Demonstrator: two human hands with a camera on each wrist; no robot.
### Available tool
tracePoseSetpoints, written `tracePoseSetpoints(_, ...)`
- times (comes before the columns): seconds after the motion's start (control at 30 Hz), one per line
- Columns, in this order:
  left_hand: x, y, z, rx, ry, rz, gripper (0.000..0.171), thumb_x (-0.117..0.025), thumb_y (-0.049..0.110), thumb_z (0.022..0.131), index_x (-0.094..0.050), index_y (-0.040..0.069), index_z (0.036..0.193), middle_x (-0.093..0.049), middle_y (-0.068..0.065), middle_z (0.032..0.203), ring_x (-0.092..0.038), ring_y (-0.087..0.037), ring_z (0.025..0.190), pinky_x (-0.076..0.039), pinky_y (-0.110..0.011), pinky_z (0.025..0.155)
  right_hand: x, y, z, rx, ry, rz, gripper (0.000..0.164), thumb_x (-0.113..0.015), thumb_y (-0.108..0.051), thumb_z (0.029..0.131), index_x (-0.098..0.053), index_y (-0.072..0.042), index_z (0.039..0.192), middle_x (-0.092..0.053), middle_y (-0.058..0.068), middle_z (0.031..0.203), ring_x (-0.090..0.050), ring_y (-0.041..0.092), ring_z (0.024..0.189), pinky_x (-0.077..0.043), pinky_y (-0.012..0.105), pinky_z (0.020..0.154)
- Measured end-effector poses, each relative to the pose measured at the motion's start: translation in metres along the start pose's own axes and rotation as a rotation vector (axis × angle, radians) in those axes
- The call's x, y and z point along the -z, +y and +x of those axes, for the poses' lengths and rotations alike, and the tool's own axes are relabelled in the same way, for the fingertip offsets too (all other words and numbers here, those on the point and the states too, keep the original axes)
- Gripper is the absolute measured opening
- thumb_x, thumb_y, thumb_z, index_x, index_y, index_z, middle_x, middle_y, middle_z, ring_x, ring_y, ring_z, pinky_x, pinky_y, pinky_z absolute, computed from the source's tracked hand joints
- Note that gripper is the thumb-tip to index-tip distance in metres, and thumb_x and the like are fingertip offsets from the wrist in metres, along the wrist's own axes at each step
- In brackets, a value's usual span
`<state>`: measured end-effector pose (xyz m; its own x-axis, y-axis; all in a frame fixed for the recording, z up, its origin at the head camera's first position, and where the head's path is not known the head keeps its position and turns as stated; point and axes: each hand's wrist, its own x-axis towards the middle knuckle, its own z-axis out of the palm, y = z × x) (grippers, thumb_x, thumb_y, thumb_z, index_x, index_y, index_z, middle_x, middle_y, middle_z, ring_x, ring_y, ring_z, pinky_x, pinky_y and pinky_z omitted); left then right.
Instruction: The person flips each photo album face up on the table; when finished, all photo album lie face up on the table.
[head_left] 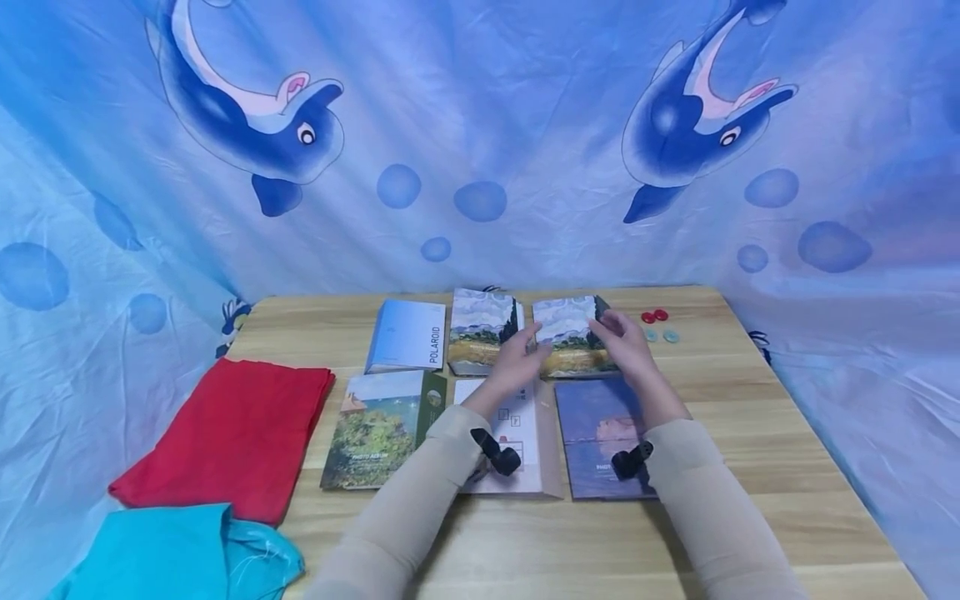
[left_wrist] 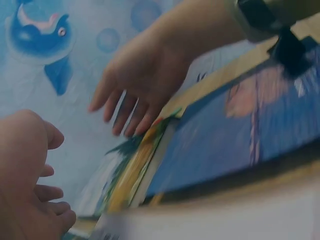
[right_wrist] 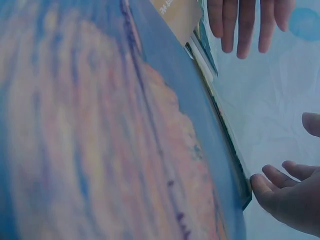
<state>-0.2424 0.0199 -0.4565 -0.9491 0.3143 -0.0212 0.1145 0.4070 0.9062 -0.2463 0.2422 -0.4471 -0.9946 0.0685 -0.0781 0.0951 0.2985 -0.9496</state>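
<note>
Two albums with a painted wheat field and cypress stand in the back row, a left one (head_left: 480, 321) and a right one (head_left: 566, 329). My left hand (head_left: 517, 362) is between them, fingers loosely bent, near the right album's left side. At that album's right side is my right hand (head_left: 626, 342), fingers extended. In the left wrist view, both the left hand (left_wrist: 30, 175) and right hand (left_wrist: 145, 75) hold nothing. A blue-purple photo album (head_left: 592, 417) with a pink cliff lies below the right hand. Under the left forearm is a pale album (head_left: 528, 454) with small line drawings, partly hidden.
A blue POLAROID album (head_left: 405, 333) and a green garden photo album (head_left: 375, 433) lie to the left. Red cloth (head_left: 232, 433) and turquoise cloth (head_left: 165, 554) cover the table's left side. Red discs (head_left: 654, 317) and pale green discs (head_left: 662, 336) lie at the back right.
</note>
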Motion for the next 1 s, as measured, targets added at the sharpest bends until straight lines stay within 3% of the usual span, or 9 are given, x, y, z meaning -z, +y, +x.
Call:
tracePoseSetpoints(0.1, -0.011, 0.006, 0.004, 0.029, -0.017, 0.004, 0.06, -0.052, 0.038, 0.105, -0.036, 0.016, 0.159, -0.032, -0.006, 0.164, -0.031, -0.03, 0.149, -0.03, -0.052, 0.118, 0.003, 0.005, 0.003, -0.006, 0.048, 0.014, 0.069, -0.059, -0.032, 0.104, -0.03, 0.003, 0.156, -0.036, 0.025, 0.156, -0.033, 0.039, 0.146, -0.032, 0.049, 0.118)
tracePoseSetpoints(0.23, -0.023, 0.008, 0.01, 0.069, 0.003, 0.02, 0.06, -0.052, 0.034, 0.106, -0.034, 0.012, 0.159, -0.028, -0.01, 0.165, -0.026, -0.031, 0.151, -0.027, -0.051, 0.12, 0.006, 0.009, 0.005, -0.017, 0.11, 0.007, 0.067, -0.059, -0.03, 0.103, -0.034, 0.005, 0.154, -0.04, 0.027, 0.153, -0.036, 0.04, 0.143, -0.032, 0.047, 0.118)
tracePoseSetpoints(0.5, -0.034, 0.007, 0.016, 0.12, 0.018, -0.002, 0.06, -0.05, 0.031, 0.106, -0.032, 0.009, 0.159, -0.019, -0.013, 0.167, -0.02, -0.031, 0.153, -0.024, -0.05, 0.121, 0.015, 0.014, 0.005, -0.146, 0.038, -0.018, 0.078, -0.054, -0.043, 0.104, -0.021, -0.002, 0.161, -0.019, 0.023, 0.165, -0.02, 0.04, 0.151, -0.023, 0.053, 0.121)
tracePoseSetpoints(0.73, -0.029, 0.003, 0.026, 0.146, -0.016, 0.03, 0.061, -0.052, 0.028, 0.106, -0.031, 0.004, 0.158, -0.021, -0.015, 0.167, -0.02, -0.032, 0.152, -0.024, -0.048, 0.122, 0.016, 0.019, 0.005, -0.206, -0.014, -0.014, 0.082, -0.051, -0.052, 0.103, -0.02, -0.004, 0.161, -0.017, 0.02, 0.166, -0.019, 0.042, 0.151, -0.023, 0.059, 0.119)
tracePoseSetpoints(1.0, -0.019, -0.005, 0.031, 0.191, -0.082, -0.005, 0.065, -0.055, 0.027, 0.103, -0.031, 0.008, 0.159, -0.03, -0.011, 0.164, -0.038, -0.031, 0.143, -0.042, -0.048, 0.104, 0.015, 0.019, 0.009, -0.208, -0.001, 0.06, 0.083, -0.042, -0.061, 0.103, -0.026, -0.002, 0.159, -0.022, 0.018, 0.165, -0.019, 0.038, 0.152, -0.019, 0.052, 0.122)
